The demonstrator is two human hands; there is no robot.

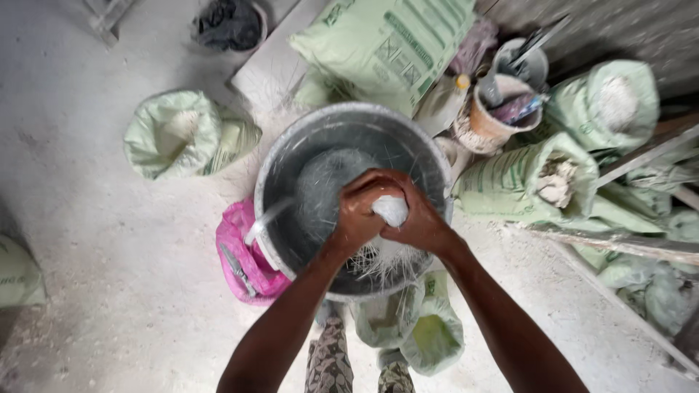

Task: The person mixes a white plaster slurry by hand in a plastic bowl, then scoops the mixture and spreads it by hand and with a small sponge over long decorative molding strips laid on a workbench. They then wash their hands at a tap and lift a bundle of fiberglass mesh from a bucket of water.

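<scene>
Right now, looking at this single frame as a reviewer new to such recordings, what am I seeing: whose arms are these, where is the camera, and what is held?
The picture comes from a camera worn on a person's head, looking straight down, so the two bare arms rising from the bottom edge are that person's own. The left hand and right hand are pressed together around a white bundle, with pale fibres hanging below it. They work over a large grey bucket on a dusty concrete floor. Around it lie pale green sacks, a pink bag against the bucket's side, and a small tub with tools. What the bundle is made of is unclear.
</scene>
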